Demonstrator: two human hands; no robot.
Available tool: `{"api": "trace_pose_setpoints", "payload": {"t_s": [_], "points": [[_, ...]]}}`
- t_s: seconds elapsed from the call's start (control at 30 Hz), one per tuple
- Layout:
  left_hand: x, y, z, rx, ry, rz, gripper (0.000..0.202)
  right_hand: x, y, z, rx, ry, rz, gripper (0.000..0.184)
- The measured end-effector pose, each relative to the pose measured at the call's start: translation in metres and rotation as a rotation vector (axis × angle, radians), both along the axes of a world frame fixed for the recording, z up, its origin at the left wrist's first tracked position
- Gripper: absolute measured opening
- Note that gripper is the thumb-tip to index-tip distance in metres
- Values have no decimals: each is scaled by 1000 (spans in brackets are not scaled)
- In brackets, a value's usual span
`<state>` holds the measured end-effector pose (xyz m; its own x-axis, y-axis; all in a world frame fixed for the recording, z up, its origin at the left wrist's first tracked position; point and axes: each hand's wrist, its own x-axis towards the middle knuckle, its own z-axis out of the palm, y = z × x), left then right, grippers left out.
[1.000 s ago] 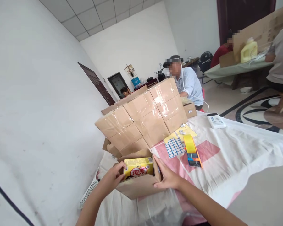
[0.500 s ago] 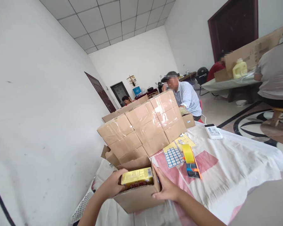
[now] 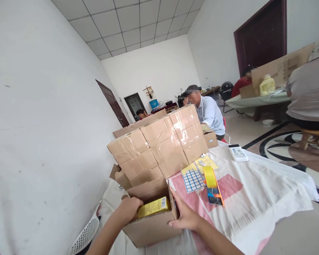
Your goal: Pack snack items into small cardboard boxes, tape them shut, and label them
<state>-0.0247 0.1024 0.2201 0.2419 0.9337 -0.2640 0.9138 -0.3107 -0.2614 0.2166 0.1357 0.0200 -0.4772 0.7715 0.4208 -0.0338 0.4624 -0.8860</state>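
An open cardboard box [image 3: 154, 232] stands on the cloth in front of me. Inside it a yellow carton [image 3: 154, 208] with a barcode at its right end sits slightly tilted, its top near the front rim. My left hand [image 3: 130, 209] reaches over the left edge, its fingers curled down at the carton's left end; the fingertips are hidden inside. With my right hand [image 3: 185, 213] I hold the box's right wall, thumb on the front face and fingers along the side.
Taped cardboard boxes [image 3: 159, 147] are stacked behind the open box. Right of them lie a blue-edged label sheet [image 3: 192, 180], a tape dispenser [image 3: 213, 186] and a white device [image 3: 238, 153]. A white basket [image 3: 86, 235] is at lower left. A person [image 3: 211, 109] sits beyond the stack.
The yellow carton has sunk lower into the cardboard box. My left hand has gone down with it, while my right hand stays on the right wall. The view has shifted slightly.
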Motion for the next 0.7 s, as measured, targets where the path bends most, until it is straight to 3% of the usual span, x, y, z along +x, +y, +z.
{"api": "trace_pose_setpoints", "payload": {"t_s": [0.13, 0.37, 0.5, 0.6, 0.7], "points": [[-2, -9, 7, 52, 12, -7, 32, 2, -1, 2, 12, 23, 16, 136], [2, -5, -5, 13, 66, 93, 31, 2, -4, 4, 25, -49, 21, 139], [-5, -14, 1, 51, 34, 100, 39, 3, -4, 4, 41, -40, 21, 137], [-37, -38, -7, 340, -226, 203, 64, 6, -6, 8, 83, -55, 9, 135], [-76, -61, -47, 715, -790, 351, 84, 9, -8, 12, 125, -74, -21, 126]]}}
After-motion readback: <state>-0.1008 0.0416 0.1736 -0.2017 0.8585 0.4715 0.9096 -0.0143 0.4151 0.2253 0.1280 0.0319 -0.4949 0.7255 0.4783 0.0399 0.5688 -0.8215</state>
